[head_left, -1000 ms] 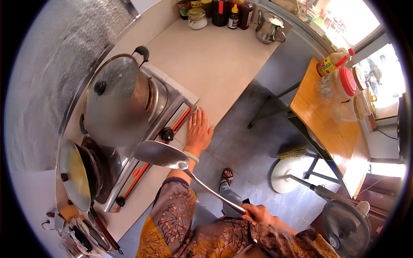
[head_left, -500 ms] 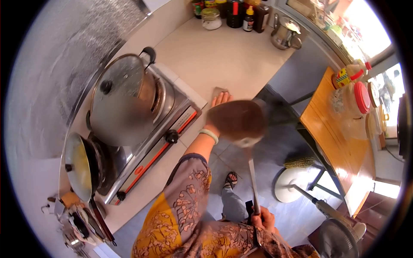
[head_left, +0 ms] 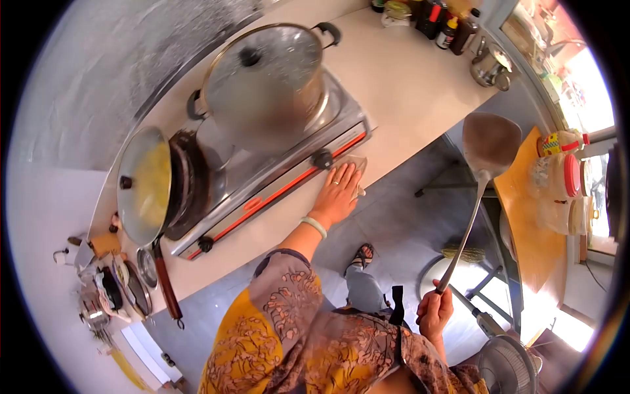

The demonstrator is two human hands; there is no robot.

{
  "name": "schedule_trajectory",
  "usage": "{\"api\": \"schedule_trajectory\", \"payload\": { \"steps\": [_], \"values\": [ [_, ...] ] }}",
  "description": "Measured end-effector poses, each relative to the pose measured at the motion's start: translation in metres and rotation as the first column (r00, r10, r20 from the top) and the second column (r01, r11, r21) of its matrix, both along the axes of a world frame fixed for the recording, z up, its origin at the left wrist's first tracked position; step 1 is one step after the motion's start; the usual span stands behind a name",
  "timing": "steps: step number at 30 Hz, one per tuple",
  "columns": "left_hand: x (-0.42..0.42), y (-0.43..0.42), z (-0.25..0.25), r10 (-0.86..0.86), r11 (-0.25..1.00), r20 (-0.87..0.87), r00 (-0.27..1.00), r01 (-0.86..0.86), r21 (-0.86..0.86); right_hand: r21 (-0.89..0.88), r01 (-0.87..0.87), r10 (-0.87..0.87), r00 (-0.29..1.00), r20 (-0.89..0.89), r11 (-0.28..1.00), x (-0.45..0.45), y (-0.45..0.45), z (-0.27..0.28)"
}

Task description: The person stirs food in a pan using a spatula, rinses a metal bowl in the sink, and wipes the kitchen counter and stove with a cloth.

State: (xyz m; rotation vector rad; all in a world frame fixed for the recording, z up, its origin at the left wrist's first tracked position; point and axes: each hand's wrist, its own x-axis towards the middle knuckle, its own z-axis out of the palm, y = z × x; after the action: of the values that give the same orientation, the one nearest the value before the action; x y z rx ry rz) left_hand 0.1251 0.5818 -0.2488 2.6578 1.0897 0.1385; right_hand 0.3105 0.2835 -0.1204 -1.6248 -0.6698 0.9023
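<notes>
My left hand [head_left: 336, 192], with a ring and a pale bangle, lies with its fingers stretched over a greyish-brown cloth [head_left: 357, 161] on the counter's front edge. Its fingertips are beside a black stove knob [head_left: 322, 159]. Part of the cloth is hidden under the palm. My right hand [head_left: 435, 312] is closed around the handle of a long metal wok spatula [head_left: 491, 146], its blade raised out to the right. On the gas stove [head_left: 275, 177] stand a large glass-lidded pot [head_left: 308, 108] and a lidded pan [head_left: 147, 187] with something yellow under the lid.
Jars and bottles [head_left: 448, 33] and a small metal pot [head_left: 491, 65] stand at the counter's far end. A wooden table [head_left: 535, 256] with red-lidded jars [head_left: 571, 175] is at right, a fan [head_left: 505, 368] below it. The pan's handle [head_left: 168, 289] juts past the counter edge.
My left hand and the cloth have moved along the counter to the stove's front, near the knob. The spatula has swung from in front of my left arm out to the right. The view has shifted.
</notes>
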Motion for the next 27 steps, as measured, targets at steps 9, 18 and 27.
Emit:
{"api": "schedule_trajectory", "payload": {
  "steps": [9,18,27],
  "values": [
    [-0.137,-0.067,-0.002,0.221,0.975,0.003,0.975,-0.221,-0.004,0.025,-0.067,0.069,0.996,-0.054,0.997,-0.064,0.000,0.008],
    [-0.331,-0.163,0.001,0.526,0.847,-0.137,0.839,-0.532,-0.005,-0.074,0.073,-0.086,0.978,-0.191,0.995,-0.154,-0.003,0.038],
    [-0.460,-0.227,-0.016,0.736,0.669,0.019,0.677,-0.723,-0.170,-0.005,0.171,-0.168,0.959,-0.227,0.985,-0.190,-0.034,0.041]
  ]
}}
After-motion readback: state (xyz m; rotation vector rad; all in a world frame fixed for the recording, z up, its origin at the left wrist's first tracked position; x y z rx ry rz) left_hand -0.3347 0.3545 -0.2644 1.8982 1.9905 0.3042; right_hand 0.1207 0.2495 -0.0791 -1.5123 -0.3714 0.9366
